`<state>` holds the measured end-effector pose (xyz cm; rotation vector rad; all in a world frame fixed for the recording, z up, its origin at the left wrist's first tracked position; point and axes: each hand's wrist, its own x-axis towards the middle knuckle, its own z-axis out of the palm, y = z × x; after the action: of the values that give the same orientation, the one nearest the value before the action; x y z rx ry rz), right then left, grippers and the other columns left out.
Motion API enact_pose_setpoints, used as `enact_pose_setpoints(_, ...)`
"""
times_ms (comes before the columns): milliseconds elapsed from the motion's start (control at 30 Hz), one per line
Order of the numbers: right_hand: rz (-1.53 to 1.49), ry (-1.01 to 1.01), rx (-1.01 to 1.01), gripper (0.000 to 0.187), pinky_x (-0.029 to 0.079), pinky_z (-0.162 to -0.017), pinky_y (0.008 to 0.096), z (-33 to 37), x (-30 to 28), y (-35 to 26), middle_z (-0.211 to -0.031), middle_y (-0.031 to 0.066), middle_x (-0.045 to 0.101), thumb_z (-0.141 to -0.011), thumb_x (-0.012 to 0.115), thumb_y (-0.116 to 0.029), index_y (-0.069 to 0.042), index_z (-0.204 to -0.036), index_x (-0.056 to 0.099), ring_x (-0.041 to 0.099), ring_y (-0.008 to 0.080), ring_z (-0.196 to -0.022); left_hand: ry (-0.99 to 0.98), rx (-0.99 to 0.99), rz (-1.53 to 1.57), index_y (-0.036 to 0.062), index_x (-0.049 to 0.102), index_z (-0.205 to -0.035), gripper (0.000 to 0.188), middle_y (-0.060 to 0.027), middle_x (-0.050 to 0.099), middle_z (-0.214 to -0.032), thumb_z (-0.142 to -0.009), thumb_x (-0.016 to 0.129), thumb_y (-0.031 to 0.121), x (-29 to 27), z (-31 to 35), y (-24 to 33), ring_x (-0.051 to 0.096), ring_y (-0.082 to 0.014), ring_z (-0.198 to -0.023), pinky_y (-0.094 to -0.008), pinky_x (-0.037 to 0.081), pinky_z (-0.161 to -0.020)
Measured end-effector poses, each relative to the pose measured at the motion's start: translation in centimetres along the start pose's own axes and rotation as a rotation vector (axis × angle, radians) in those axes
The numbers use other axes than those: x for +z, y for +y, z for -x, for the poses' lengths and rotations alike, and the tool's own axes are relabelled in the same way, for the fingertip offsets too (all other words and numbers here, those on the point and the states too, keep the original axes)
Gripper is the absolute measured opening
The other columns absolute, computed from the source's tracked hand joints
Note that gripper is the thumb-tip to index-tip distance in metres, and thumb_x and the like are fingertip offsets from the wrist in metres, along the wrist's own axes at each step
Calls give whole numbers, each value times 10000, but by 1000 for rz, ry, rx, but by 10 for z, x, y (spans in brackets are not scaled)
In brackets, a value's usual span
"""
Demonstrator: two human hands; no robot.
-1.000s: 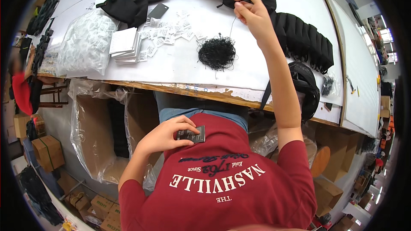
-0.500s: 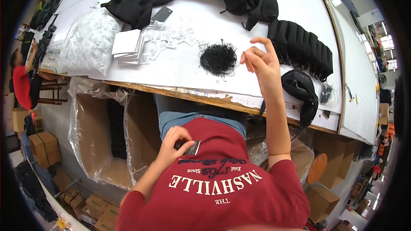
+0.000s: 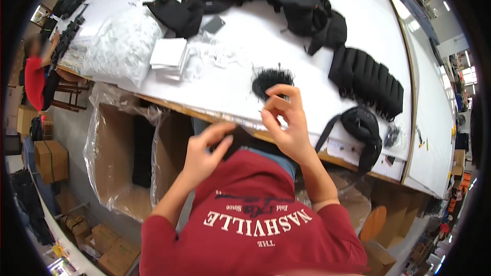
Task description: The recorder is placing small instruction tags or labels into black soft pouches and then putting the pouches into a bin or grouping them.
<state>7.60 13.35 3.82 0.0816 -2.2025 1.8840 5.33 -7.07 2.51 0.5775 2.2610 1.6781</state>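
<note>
My left hand (image 3: 202,154) is in front of my belly, near the table edge, its thumb and fingers closed on a dark flat card (image 3: 236,142) that is partly blurred. My right hand (image 3: 287,122) is over the front edge of the white table, fingers curled and thumb close to a fingertip. Anything thin between them is too small to make out. Just beyond the right fingers lies a tangled heap of black strings (image 3: 271,81). Left of it are scattered small white labels (image 3: 220,53) and a stack of white cards (image 3: 169,55).
A clear bag of white pieces (image 3: 123,48) stands at the table's left. Black bags (image 3: 302,13) pile up at the back; a row of black pouches (image 3: 365,82) and a black bag with a strap (image 3: 360,133) lie right. A plastic-lined carton (image 3: 115,148) stands below. Another person (image 3: 35,82) works far left.
My right hand has come down and left from beside the string heap to the table edge. My left hand has lifted the card away from my shirt toward the table.
</note>
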Motion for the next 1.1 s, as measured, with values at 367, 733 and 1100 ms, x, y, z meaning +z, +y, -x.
enact_pose_setpoints(367, 100, 308, -161, 262, 359, -449, 209, 0, 25, 3, -674, 39, 544, -841, 540, 34, -14, -1058, 400, 473, 65, -513, 130, 174, 23, 56, 628, -1109, 303, -87, 673, -802, -812, 624, -8, 26, -35, 27, 639, -86, -699, -221, 493, -633)
enact_pose_setpoints(733, 82, 329, -123, 236, 376, -466, 214, 3, 23, 9, -694, 49, 559, -840, 556, 23, -14, -1033, 425, 489, 74, -539, 128, 242, -54, 49, 625, -1091, 282, -109, 670, -873, -816, 614, -9, 32, -36, 19, 658, -179, -739, -262, 504, -654)
enact_pose_setpoints(1100, -258, 267, 35, 238, 394, -584, 196, 8, 13, 16, -753, 25, 542, -854, 528, 37, -33, -1049, 411, 496, 52, -641, 179, 77, 125, 28, 540, -1134, 228, -73, 595, -882, -933, 433, 46, 34, -40, 7, 570, -133, -780, -232, 440, -685)
